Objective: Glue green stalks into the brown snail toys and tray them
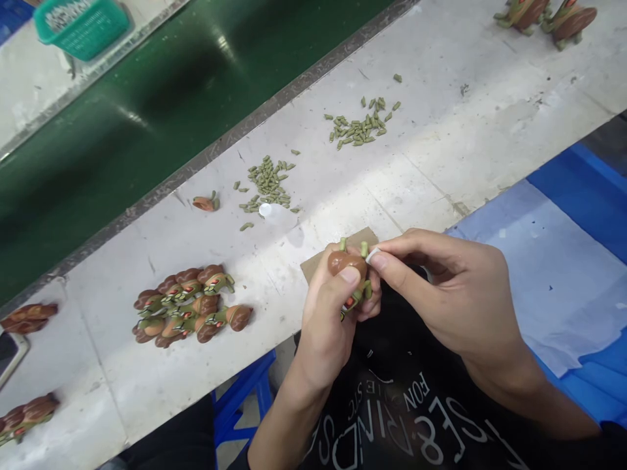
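My left hand (pixel 330 320) is wrapped round a brown and green toy figure (pixel 347 262), thumb across its brown body, with small green pegs sticking up from it. Close against the figure's right side, my right hand (pixel 441 294) pinches a small white piece (pixel 373 254) between thumb and forefinger. I cannot make out what kind of piece it is. Beneath the hands lies a piece of brown cardboard (pixel 313 264). A heap of small green pegs (pixel 268 181) lies beyond my left hand, and a white-capped clear bottle (pixel 280 214) is beside it.
More green pegs (pixel 360 130) are scattered farther right. Several similar figures (pixel 189 303) lie grouped at left, and one small brown part (pixel 204 203) sits alone. A green conveyor belt (pixel 186 85) runs behind the table. A teal basket (pixel 83 29) stands beyond; a blue stool (pixel 245 398) is below.
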A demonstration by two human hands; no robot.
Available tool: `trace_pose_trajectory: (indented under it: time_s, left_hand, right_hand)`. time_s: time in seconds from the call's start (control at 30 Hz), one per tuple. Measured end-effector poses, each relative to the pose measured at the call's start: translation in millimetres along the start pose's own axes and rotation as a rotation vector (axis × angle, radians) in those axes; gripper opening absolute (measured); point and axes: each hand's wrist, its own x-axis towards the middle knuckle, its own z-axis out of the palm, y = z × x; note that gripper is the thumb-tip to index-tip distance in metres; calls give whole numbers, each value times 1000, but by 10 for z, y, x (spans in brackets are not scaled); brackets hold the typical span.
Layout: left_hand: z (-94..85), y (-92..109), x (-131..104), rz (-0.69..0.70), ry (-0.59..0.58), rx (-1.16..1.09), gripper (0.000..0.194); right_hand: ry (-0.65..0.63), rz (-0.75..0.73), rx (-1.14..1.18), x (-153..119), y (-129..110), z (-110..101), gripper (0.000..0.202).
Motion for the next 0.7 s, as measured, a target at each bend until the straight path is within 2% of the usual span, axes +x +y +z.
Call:
trace_pose_trajectory:
  time_s: [0.1, 0.17, 0.23, 0.3, 0.43, 0.6, 0.7]
  left_hand:
    - [-12, 72, -13, -46, -95, -97, 38]
    - [-33, 126, -20, -140, -201, -254, 36]
    - [-57, 160, -20, -241, -262, -396, 32]
    - [-74, 167, -14, -318, -287, -467, 29]
    - [-75, 128, 1, -367, -309, -479, 30]
    - [-65, 29, 10, -335, -335, -353, 34]
    - [-49, -44, 15, -337, -333, -277, 36]
  right_hand:
    - [111, 16, 1, 17, 8, -22, 13]
    - [223, 10, 13, 48, 23, -57, 12]
    - [262, 15, 70, 88, 48, -99, 12]
    - [227, 46, 167, 122, 84, -137, 12]
    - [109, 102, 324, 125, 162, -196, 10]
    - [2, 50, 160, 13, 200, -274, 11]
    - [-92, 19, 170, -52, 200, -311, 20]
